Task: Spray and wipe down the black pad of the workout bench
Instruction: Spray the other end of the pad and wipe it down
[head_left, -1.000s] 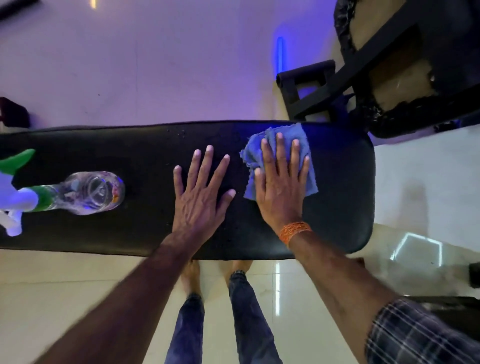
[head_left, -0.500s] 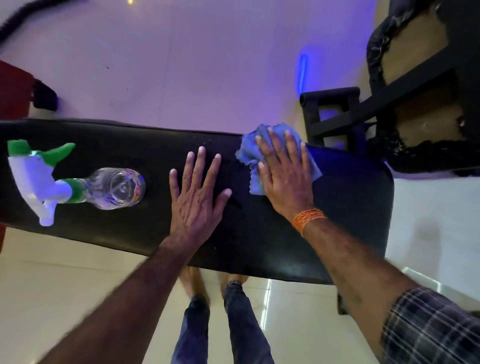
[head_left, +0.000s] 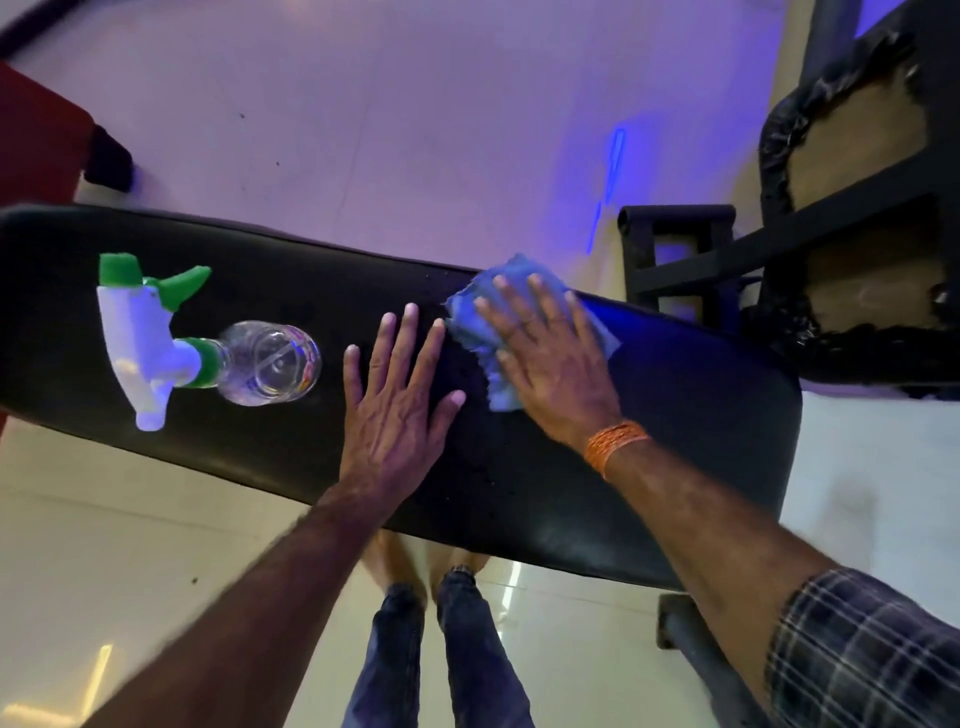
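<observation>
Right hand: the right hand (head_left: 550, 358) lay flat, fingers spread and extended, palm pressed down on a blue cloth (head_left: 496, 332); nothing was gripped, and the forearm reached in from the lower right.
Left hand: the left hand (head_left: 397, 410) was flat and open, fingers splayed, palm resting on the black pad (head_left: 675, 441) just left of the right hand, holding nothing.
Cloth: one, bunched under the right palm and fingers near the pad's far edge, its edges showing beyond the fingers.
Pad: one, running under both hands and extending past them to either side.
Spray bottle: one spray bottle (head_left: 208, 348), clear with a white and green trigger head, stood on the pad left of the left hand, apart from it.
Wristband: one orange wristband (head_left: 615, 441) on the right wrist.
</observation>
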